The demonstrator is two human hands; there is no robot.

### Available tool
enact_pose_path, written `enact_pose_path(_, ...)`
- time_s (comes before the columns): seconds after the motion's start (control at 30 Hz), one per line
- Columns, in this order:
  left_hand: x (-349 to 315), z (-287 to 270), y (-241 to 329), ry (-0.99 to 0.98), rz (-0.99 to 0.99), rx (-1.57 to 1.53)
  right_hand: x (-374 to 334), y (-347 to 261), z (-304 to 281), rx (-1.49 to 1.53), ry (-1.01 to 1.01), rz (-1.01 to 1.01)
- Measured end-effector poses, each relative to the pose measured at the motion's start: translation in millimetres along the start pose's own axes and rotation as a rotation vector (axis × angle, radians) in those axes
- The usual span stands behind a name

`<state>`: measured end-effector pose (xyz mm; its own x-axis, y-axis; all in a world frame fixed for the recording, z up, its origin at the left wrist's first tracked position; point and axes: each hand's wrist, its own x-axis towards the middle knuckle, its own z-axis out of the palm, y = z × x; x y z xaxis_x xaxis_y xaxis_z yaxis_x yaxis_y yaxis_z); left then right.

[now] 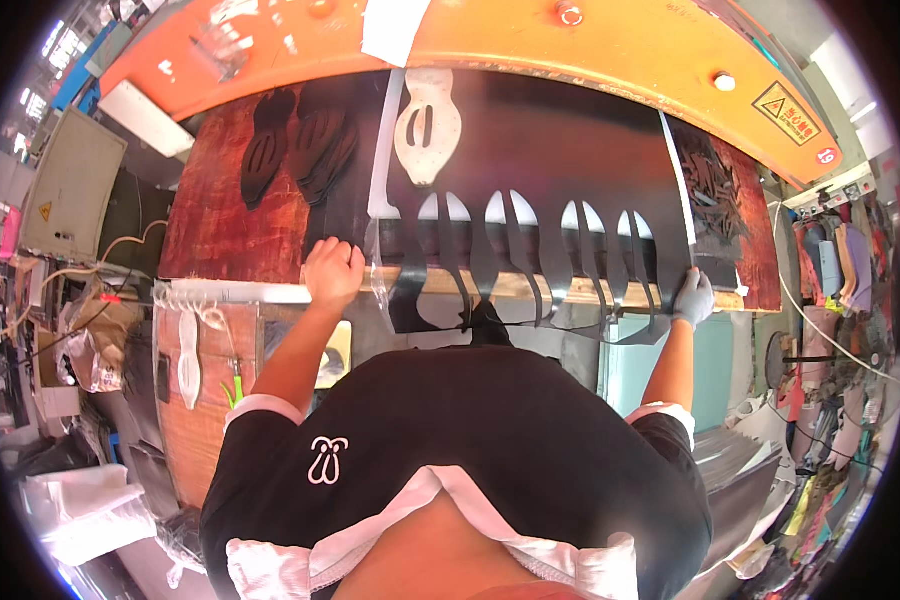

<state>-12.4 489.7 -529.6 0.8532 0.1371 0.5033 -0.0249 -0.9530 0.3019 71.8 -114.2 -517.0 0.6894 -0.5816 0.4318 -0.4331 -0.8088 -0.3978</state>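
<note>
A black sheet (570, 130) lies across the red-brown work board, its near part cut through with a row of long curved openings and hanging over the front edge. My right hand (694, 298), in a grey glove, pinches the sheet's near right corner. My left hand (334, 273) is bare and closed at the board's front edge, left of the sheet; what its fingers hold, if anything, is hidden. Close beside it hangs a strip of clear film (374, 262). On the sheet's far left part rests a cream, shoe-upper-shaped cutting die (429, 135) with a slot in its middle.
Stacked black cut pieces (322, 145) lie on the board's left side (205, 190). Dark scrap strips (708, 185) are piled at its right. An orange machine beam (490, 40) spans the far side. A white pattern piece (188, 360) hangs below the board's left front.
</note>
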Motion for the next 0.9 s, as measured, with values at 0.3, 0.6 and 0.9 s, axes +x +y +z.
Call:
enact_pose_path(0.3, 12.6, -6.2, -7.9, 0.069, 0.150, -0.129, -4.4, 0.9, -17.3, -0.139, -0.081, -0.011)
enact_pose_path(0.6, 64.3, -13.3, -4.1, -0.119, 0.091, -0.435, 12.1, -252.7, 33.4, 0.259, -0.190, -0.414)
enact_pose_path(0.9, 111.3, 52.9, 13.0, -0.184, 0.015, -0.381, -133.9, -511.1, 39.0, -0.209, -0.862, -0.465)
